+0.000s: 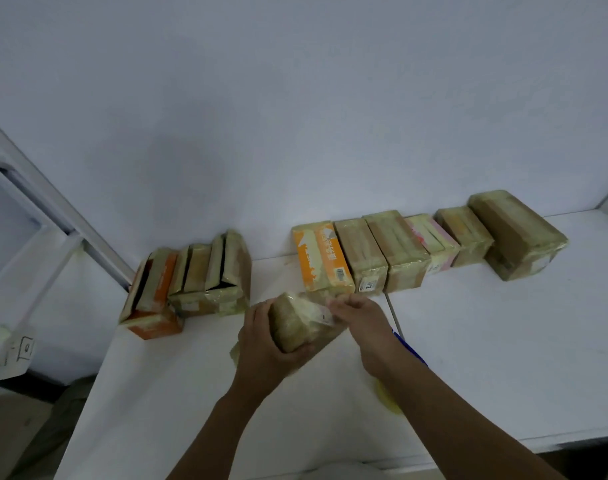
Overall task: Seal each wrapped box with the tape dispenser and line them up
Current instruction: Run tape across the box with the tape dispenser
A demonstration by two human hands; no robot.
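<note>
A brown wrapped box (297,322) sits tilted above the white table (503,358), held between both hands. My left hand (264,336) grips its near left end, fingers curled under it. My right hand (356,313) pinches the clear wrap or tape at the box's far right corner. A row of several wrapped boxes (416,249) stands against the wall on the right, starting with an orange one (321,259). Under my right forearm a blue and yellow thing (404,344) shows in part; I cannot tell if it is the tape dispenser.
Several open, unsealed boxes (195,278) stand in a group at the left by the wall, with an orange box (155,325) in front. A white metal frame (53,209) rises left of the table. A seam (394,313) divides the tabletop.
</note>
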